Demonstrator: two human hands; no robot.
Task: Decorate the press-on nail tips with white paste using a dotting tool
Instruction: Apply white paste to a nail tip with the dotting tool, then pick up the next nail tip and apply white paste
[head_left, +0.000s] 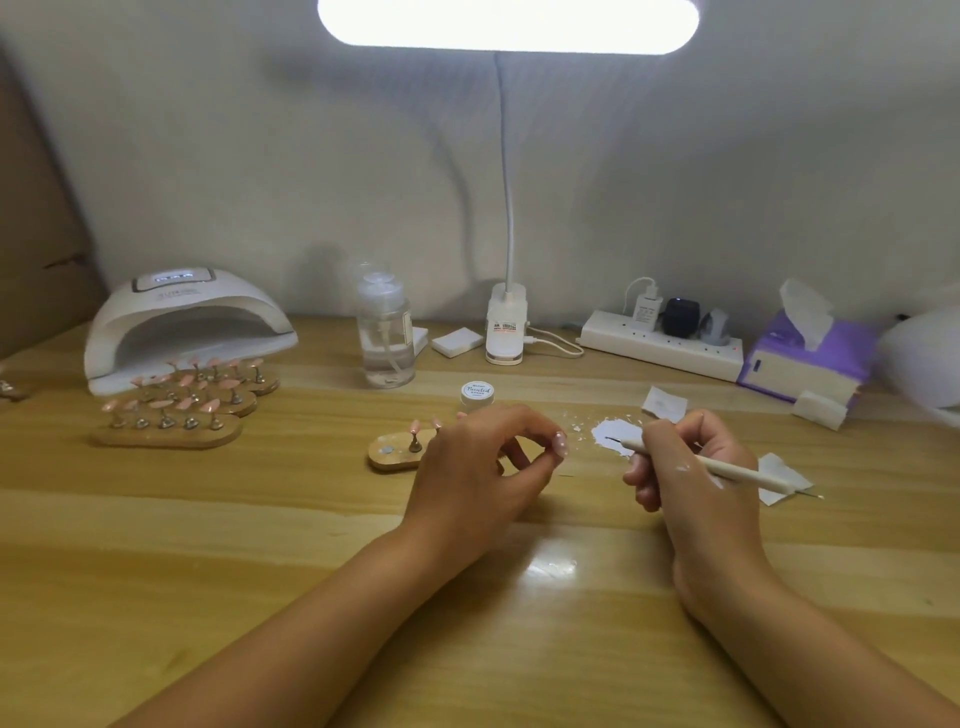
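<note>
Two hands at work, centre of frame. The left hand (467, 467) pinches one nail tip (560, 444) between thumb and forefinger, its other fingers loosely curled. The right hand (691, 467) grips the dotting tool (727, 467) pen-fashion, dark point touching the white paste (615, 431) on the worktop (260, 519), just right of the nail tip.

Risks:
- An overloaded point would blob.
- The small, glossy, curved pink tip could slip or rotate under pressure.
- White smears on the back of the right hand could transfer.

Tool: slim cream shaft, fine needle at each end. Paste: opaque flat patch, scattered flecks. Worktop: smooth wood-grain, reflective.
</note>
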